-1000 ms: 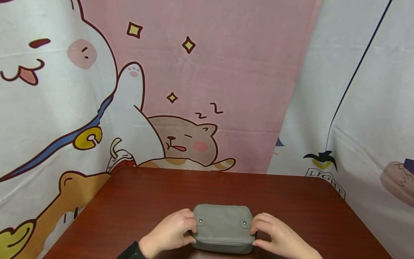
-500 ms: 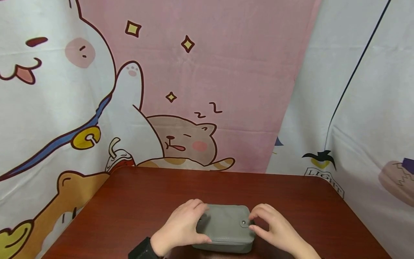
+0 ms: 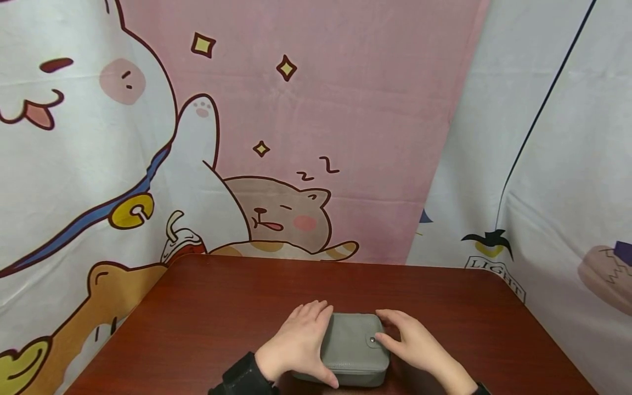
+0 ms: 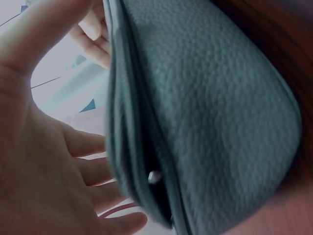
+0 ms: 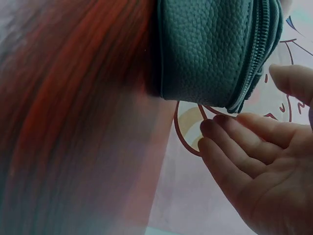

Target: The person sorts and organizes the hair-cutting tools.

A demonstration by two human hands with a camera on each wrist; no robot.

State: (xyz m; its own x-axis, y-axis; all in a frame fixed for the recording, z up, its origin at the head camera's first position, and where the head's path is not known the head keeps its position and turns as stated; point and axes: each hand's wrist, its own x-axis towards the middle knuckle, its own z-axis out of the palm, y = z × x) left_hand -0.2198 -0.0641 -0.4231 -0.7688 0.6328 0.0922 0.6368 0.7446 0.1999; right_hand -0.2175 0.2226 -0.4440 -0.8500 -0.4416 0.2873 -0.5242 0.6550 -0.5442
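A grey-green, grained zip pouch point(image 3: 351, 345) lies flat on the table in the head view, with a metal snap point(image 3: 372, 339) at its right. Over its left part lies my left hand point(image 3: 298, 341), fingers extended and thumb spread toward the front edge; the pouch's left end is hidden behind it. My right hand point(image 3: 422, 343) is at the right end, fingers nearly straight, thumb by the snap. In the left wrist view the zip seam gapes, and a small shiny bit point(image 4: 155, 176) shows in the dark slit. The zip point(image 5: 254, 54) looks done up at the right corner.
The dark red-brown wooden table point(image 3: 222, 296) extends behind and to both sides of the pouch. A cartoon-printed cloth point(image 3: 375, 120) hangs just past its far edge.
My left hand has slid right from the pouch's left end onto its top, its fingers straightening. My right hand has loosened from the right edge. The pouch has barely moved.
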